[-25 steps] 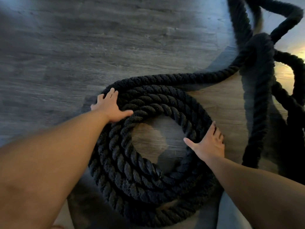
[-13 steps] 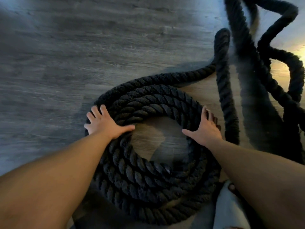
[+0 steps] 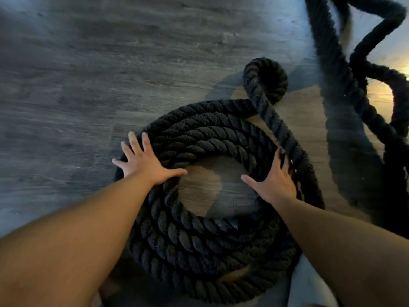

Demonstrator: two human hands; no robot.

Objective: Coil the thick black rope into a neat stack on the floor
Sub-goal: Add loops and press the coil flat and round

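The rope (image 3: 199, 247) lies mostly wound into a round stack on the wooden floor (image 3: 88, 74), near the person and central in view, with a bare patch of floor showing through its hollow middle. The left hand (image 3: 146, 167) is spread flat, fingers splayed, pressing on the left rim of the stack; the right hand (image 3: 274, 180) is likewise open and flat on the right rim, gripping nothing. The uncoiled length leaves the stack at its right side, just beside the right hand, runs far-right, bends in a tight loop (image 3: 265, 78), then trails off toward the far right in loose tangles. The right hand is nearer that free length, so it looks best placed to draw it in. Open floor lies left and far.
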